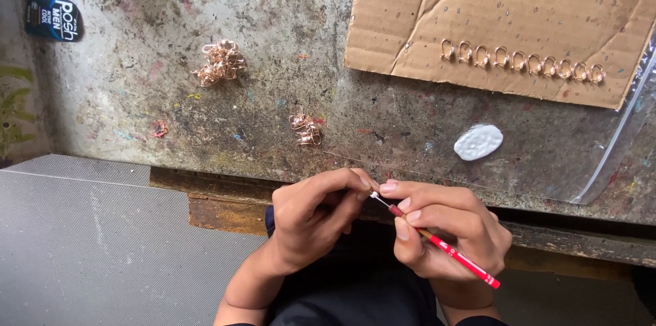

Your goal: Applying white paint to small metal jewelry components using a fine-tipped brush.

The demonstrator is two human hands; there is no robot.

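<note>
Head camera looks steeply down, near, over the workbench [273, 114]

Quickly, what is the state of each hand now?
Left hand: fingers pinched shut; what they hold cannot be told.
Right hand: shut on the red tool.

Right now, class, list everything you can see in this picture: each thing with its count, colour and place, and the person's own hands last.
Worktable: one, grey and paint-stained, fills the top.
Cardboard sheet: one, brown, upper right.
Row of metal hooks: about ten, rose-gold, standing along the cardboard's lower edge.
Large hook pile: one, rose-gold, upper left of centre.
Small hook pile: one, rose-gold, near the table's front edge.
White lump: one, right of centre.
Clear plastic sheet: one, far right.
Dark packet: one, top left.
Grey mesh panel: one, lower left.
Red pen-like tool: one, in the right hand.
Left hand: fingers pinched at the tool's tip.
Right hand: grips the tool.
</note>
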